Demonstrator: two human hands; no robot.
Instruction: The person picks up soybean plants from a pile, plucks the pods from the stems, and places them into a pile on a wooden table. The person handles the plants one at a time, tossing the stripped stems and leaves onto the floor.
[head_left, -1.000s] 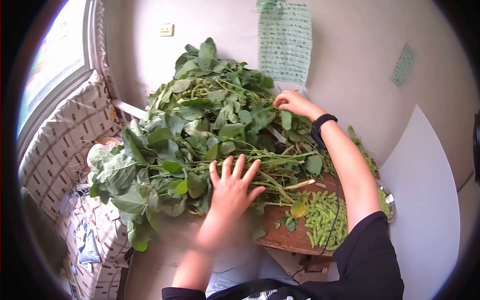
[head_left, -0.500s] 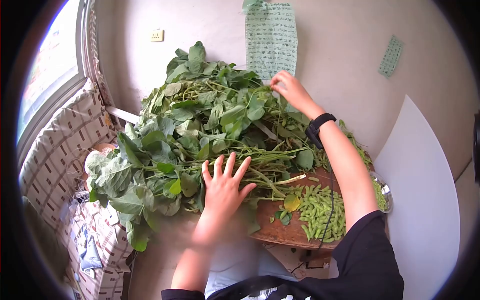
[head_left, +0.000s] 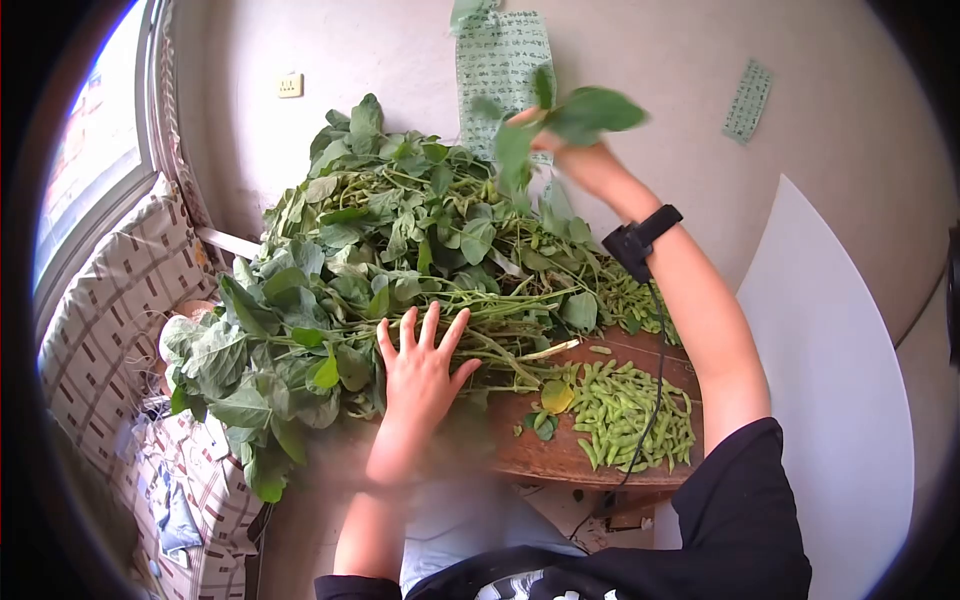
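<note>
My left hand (head_left: 420,380) lies with fingers spread on the near stems of a big heap of cut soybean plants (head_left: 390,235), pressing on them without grasping. Above the heap's far right side, in front of the wall, my right hand (head_left: 570,158) is closed on a leafy soybean sprig (head_left: 592,115). Leaves and motion blur hide most of its fingers. Plucked green pods (head_left: 630,415) form a pile to the right of the stems on the wooden table (head_left: 540,450). A yellow leaf (head_left: 557,396) rests beside that pile.
More pods (head_left: 635,300) lie farther back at right. A black cord (head_left: 655,400) runs from my wrist device (head_left: 640,240) across the pod pile. At right stands a curved white panel (head_left: 830,380); a cloth-covered seat (head_left: 215,480) is at left. Written sheets (head_left: 500,65) hang on the wall.
My right hand has risen off the heap, lifting the leafy sprig up before the wall sheet. My left hand keeps its place on the stems. The view has shifted slightly right.
</note>
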